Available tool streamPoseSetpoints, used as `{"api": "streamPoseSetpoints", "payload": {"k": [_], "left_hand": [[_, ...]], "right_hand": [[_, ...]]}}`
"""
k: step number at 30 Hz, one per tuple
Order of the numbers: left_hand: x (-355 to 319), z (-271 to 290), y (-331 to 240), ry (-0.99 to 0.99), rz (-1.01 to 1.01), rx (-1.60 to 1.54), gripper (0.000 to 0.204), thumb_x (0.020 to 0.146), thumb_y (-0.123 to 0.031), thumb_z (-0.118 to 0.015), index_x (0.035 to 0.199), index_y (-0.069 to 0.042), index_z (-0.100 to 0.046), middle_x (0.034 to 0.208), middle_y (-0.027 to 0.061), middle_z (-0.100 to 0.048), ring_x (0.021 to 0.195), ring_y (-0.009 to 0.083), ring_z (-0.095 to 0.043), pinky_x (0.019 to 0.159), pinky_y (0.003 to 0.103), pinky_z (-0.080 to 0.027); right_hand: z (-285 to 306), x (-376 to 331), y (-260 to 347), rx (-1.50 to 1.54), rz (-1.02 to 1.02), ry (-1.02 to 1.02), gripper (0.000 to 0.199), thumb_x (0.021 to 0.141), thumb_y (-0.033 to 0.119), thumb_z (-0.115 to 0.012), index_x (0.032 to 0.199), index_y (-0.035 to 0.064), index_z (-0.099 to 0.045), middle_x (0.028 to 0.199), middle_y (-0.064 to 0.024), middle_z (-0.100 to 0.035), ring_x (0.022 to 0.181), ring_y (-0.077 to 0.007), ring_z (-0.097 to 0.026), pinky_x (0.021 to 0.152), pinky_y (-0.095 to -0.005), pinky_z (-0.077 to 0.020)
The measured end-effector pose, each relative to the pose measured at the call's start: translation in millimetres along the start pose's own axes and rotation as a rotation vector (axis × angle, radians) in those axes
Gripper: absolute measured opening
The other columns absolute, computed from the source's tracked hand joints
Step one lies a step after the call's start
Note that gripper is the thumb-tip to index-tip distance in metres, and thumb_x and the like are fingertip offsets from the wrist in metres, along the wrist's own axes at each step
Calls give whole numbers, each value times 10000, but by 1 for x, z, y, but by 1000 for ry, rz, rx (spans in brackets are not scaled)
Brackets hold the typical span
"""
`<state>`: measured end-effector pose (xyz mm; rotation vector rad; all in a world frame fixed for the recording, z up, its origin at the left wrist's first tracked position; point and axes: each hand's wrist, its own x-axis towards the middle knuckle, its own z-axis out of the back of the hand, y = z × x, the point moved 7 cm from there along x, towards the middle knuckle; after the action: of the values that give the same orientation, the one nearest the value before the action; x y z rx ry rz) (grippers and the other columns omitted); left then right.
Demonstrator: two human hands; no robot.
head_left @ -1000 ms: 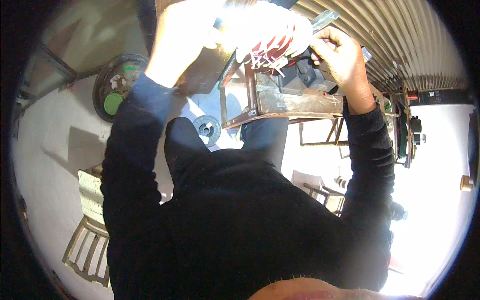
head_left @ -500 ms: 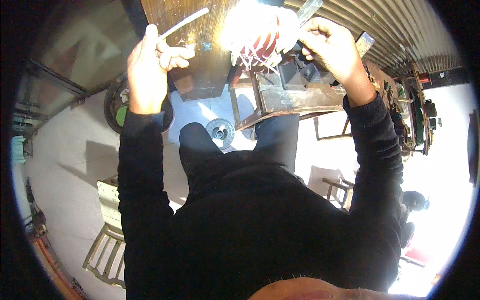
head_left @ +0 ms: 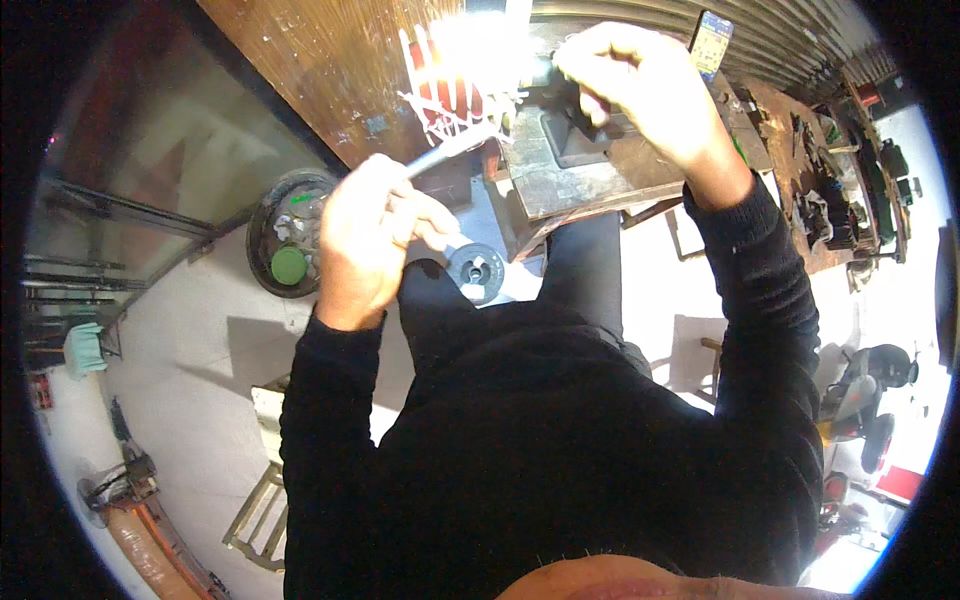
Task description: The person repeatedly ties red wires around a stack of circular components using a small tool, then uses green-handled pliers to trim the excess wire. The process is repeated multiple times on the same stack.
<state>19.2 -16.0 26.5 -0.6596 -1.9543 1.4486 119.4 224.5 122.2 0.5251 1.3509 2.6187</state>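
My left hand [head_left: 372, 240] is closed on a thin white stick [head_left: 448, 150], gripped between thumb and fingers. It points up and right, its tip close to the loose white ends on a red piece [head_left: 430, 80] wrapped in white strips. Glare washes out much of that piece. My right hand [head_left: 645, 90] is raised to the right of it, over the worktable, with the fingertips pinched together. Whatever lies between them is lost in the bright light and the shadow below.
A worn wooden table [head_left: 575, 190] bears a dark grey tray [head_left: 575, 140]. A phone [head_left: 710, 45] leans by the corrugated wall. Between my knees lies a round spool [head_left: 477, 272] on the floor. A dark tub [head_left: 262, 255] with a green lid [head_left: 289, 265] stands left. Behind is a wooden chair [head_left: 262, 520].
My left hand has come down and right, bringing the white stick toward the wrapped red piece. The clear strip seen by my right fingers no longer shows distinctly. The whole view has shifted.
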Motion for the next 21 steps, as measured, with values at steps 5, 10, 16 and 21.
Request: {"api": "streamPoseSetpoints", "payload": {"k": [5, 10, 16, 21], "left_hand": [[0, -47, 13, 150, 193, -357, 118, 1043, -52, -461, 1017, 35, -536, 756, 179, -623, 717, 309, -726, 592, 325, -559], [1, -98, 32, 207, 283, -289, 187, 1075, -156, -526, 1064, 29, -557, 752, 148, -625, 651, 233, -654, 584, 312, -547], [3, -141, 53, 270, 523, -252, 252, 1082, -208, -540, 941, 0, -556, 742, 112, -654, 688, 217, -710, 597, 289, -554], [16, -136, 13, 159, 17, 317, 233, 924, -20, -724, 1137, 3, -633, 909, 93, -716, 796, 113, -675, 667, 236, -541]], "right_hand": [[-22, -66, -5, 287, -101, 97, 133, 973, 116, -675, 1052, 11, -695, 770, -20, -675, 658, -65, -625, 595, -233, -506], [-36, -106, -36, 549, -139, 46, 271, 971, 27, -694, 1234, -10, -639, 958, -48, -719, 747, -62, -623, 655, -234, -534], [-27, -125, -73, 817, -139, -95, 201, 982, 64, -711, 1169, -6, -679, 924, -42, -719, 714, -75, -636, 631, -226, -527], [7, -140, -104, 790, -82, -183, 219, 982, -8, -653, 1200, -17, -649, 911, -113, -706, 695, -151, -663, 611, -267, -541]]}}
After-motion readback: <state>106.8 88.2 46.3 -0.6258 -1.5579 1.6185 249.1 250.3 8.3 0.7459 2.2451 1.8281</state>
